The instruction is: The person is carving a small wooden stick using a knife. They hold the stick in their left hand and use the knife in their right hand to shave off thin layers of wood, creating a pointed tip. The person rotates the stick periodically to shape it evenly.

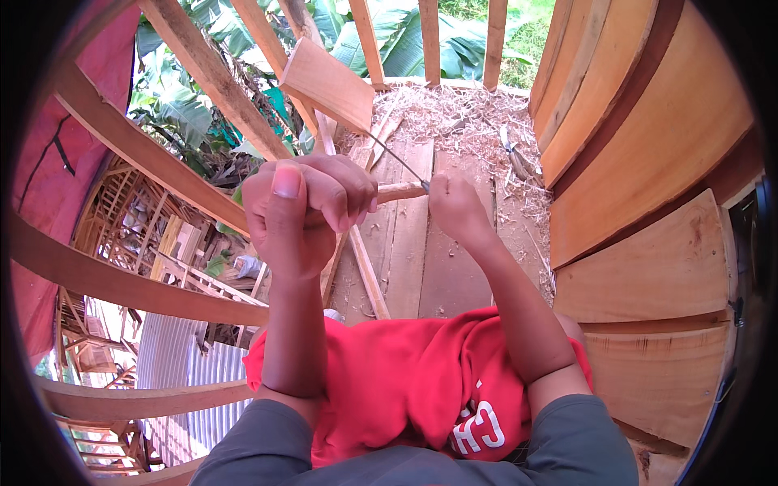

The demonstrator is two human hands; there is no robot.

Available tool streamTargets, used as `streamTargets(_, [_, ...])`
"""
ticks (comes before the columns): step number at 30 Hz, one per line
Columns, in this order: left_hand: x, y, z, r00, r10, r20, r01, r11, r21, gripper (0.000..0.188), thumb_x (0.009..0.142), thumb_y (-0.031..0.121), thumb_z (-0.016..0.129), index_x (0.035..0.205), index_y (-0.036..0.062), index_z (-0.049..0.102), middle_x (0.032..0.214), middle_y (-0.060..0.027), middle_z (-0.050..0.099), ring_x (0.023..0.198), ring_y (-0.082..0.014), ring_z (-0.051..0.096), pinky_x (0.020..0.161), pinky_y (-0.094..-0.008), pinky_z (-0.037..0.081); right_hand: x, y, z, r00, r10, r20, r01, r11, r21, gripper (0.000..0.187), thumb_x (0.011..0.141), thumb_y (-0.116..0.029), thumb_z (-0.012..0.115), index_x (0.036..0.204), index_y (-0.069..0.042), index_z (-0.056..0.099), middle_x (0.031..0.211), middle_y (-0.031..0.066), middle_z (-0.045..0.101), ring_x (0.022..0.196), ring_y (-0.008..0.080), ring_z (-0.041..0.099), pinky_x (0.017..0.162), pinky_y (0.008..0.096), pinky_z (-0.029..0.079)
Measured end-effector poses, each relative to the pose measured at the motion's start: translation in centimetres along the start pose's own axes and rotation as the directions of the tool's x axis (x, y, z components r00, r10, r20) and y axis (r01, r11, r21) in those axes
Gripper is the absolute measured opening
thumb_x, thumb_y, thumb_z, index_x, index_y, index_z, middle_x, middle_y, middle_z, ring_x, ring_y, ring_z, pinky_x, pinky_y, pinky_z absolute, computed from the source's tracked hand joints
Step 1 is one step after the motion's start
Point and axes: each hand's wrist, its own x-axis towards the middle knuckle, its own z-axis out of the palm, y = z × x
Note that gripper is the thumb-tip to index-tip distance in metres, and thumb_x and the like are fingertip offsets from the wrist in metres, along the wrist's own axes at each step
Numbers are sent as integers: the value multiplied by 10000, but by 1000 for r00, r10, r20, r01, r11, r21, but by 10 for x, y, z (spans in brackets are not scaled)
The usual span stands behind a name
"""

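Observation:
My left hand (301,206) is raised at the centre left, its fingers curled closed and its thumb lying on top. A short wooden stick (399,192) comes out from behind these fingers and reaches toward my right hand. My right hand (458,206) is a fist at the stick's other end, with a thin dark rod (397,158) entering it. The rod slants up and left to the lower corner of a pale wooden board (328,83). My palms hide how the stick and rod meet. Red cloth (381,364) with white lettering lies across my lap.
Wood shavings (470,121) cover the far part of the plank floor (413,251). Tall wooden panels (648,146) stand along the right. Slanting wooden bars (154,162) run along the left, with corrugated metal sheet (166,356) below. Big green leaves (397,44) show beyond the far posts.

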Motion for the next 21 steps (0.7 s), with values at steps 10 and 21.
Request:
streamTargets(10, [-2,1,0,1000,-20,-23,20,1000,-14,575,1064,252,302,594,-9,508,580,-140,542,518,-222,512,555,-375,493,3,11,11,1000,-10,-29,9,999,-53,596,972,-363,295,917,99,667,909,343,649,923,508,624,881,530,479])
streamTargets(21, [0,-5,7,999,-31,40,32,999,-27,555,1061,269,285,613,18,497,596,-114,524,541,-217,506,549,-366,466,32,82,44,964,56,-262,-90,989,-117,590,975,-355,305,798,46,701,835,304,674,843,475,664,820,533,517])
